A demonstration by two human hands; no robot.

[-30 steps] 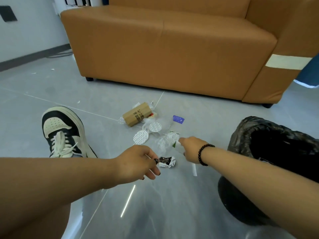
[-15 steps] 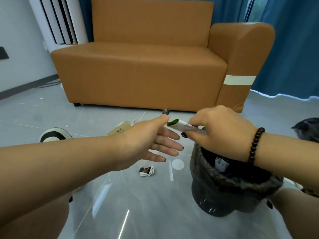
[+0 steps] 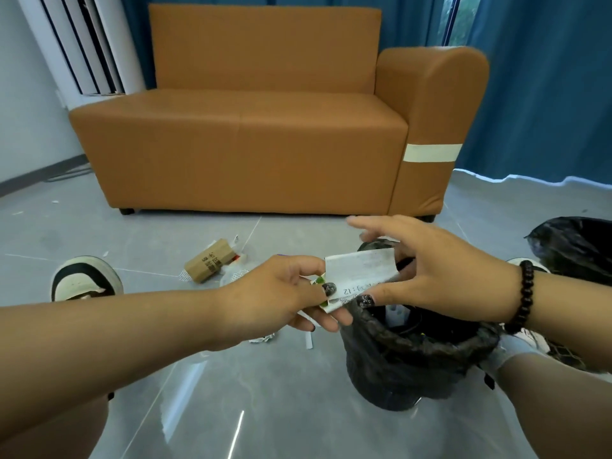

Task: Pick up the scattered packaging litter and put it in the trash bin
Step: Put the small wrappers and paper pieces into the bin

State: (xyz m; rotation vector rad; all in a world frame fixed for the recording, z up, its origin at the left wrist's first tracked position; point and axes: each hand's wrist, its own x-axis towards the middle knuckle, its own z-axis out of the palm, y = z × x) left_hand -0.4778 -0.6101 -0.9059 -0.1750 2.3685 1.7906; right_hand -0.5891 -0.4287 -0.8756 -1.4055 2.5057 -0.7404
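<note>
Holding the white wrapper [image 3: 359, 271] pinched between my left hand [image 3: 284, 293] and right hand [image 3: 440, 273], both closed on it, I judged it best to carry it further over the trash bin [image 3: 420, 349] before letting go. It hung at the bin's 11 o'clock rim; a brown box [image 3: 210, 265] lay on the floor at 10 o'clock.

Both hands [image 3: 281, 293] [image 3: 440, 276] hold wrapper [image 3: 359, 271] above bin [image 3: 420, 346].
</note>
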